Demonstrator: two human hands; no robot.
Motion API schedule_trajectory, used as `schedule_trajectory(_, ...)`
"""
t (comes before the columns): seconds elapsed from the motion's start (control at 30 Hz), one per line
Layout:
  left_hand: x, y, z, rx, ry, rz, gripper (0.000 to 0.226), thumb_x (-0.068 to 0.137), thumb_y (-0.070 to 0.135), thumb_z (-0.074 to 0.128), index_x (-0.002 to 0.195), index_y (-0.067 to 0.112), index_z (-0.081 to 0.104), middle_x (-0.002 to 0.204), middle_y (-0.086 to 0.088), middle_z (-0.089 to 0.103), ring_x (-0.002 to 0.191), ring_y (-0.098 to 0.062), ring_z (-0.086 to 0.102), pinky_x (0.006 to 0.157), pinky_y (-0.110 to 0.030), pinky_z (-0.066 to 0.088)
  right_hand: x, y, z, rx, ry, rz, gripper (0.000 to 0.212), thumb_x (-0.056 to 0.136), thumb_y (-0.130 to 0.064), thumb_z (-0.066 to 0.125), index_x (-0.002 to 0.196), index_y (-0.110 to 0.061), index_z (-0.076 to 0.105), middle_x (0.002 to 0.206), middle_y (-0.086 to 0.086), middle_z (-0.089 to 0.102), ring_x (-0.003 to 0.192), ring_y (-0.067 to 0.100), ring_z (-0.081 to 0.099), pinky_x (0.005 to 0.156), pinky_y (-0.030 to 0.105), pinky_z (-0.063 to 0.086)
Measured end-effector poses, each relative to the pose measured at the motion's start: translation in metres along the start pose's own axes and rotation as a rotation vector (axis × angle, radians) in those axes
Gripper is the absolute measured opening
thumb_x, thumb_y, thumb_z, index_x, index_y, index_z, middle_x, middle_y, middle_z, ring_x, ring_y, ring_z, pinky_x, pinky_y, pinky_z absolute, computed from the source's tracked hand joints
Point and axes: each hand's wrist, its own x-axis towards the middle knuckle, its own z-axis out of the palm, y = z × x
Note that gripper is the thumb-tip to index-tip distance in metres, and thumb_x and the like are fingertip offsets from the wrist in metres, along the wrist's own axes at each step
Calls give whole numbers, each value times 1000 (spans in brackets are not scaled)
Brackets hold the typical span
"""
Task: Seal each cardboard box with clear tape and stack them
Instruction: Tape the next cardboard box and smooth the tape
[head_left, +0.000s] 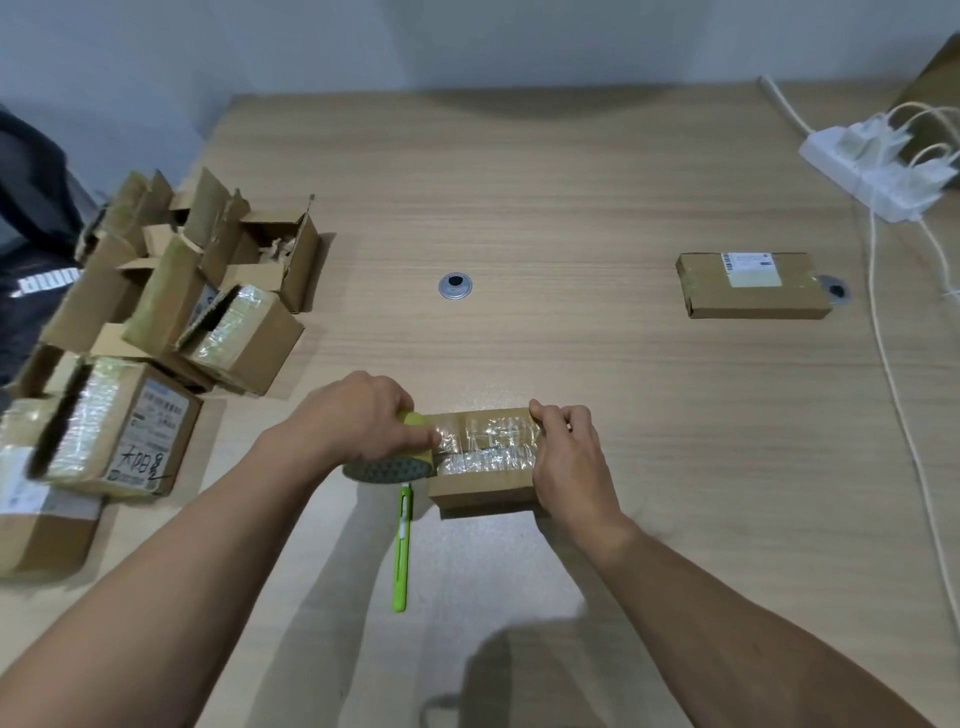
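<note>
While gripping the roll with the left hand against the left end of the box, clasps the box's right end with the right hand, fingers curled over the top edge. Across the box top: clear tape, stretched from the roll. Just left of the box, flat on the tabletop: a green cutter. Well left of the box: a pile of opened cartons. Well right of it and farther back: a flat parcel.

Two separate boxes, heap uncountable; one tape roll; one cutter; two grommets; one power strip.
</note>
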Motion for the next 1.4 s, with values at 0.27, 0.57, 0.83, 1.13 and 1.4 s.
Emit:
schedule_trajectory(0.27,-1,0,4,49,-1,-39,52,82,76,56,67,27,51,70,6,50,83,-22,53,70,-34,36,0,2,1,-25,14,2,68,91,17,48,150,-19,43,128,4,43,111,23,48,83,38,54)
schedule_trajectory(0.57,-9,-29,12,-392,-15,69,42,92,49,65,68,14,62,61,-1,57,59,-13,54,54,-28,36,-1,2,4,-11,48,-22,67,89,20,47,147,-14,47,125,6,45,109,26,52,78,41,55)
schedule_trajectory(0.83,5,-35,33,-64,16,-37,47,90,65,57,70,22,63,70,-1,60,77,-24,61,70,-35,51,-2,3,3,-37,41,-8,68,91,16,48,148,-19,44,128,3,45,107,25,55,75,39,54)
schedule_trajectory(1.13,16,-35,48,-106,-65,-121,44,89,66,56,73,26,63,74,1,60,80,-21,62,73,-34,52,-2,4,2,-20,40,-17,60,95,12,46,147,-18,47,126,5,47,102,28,58,77,42,53)
schedule_trajectory(1.4,17,-34,58,-335,-82,-119,44,91,55,64,63,21,60,63,2,59,66,-14,56,61,-29,40,-2,1,-2,23,27,-18,49,102,0,41,147,-18,48,129,6,49,105,29,60,85,41,51)
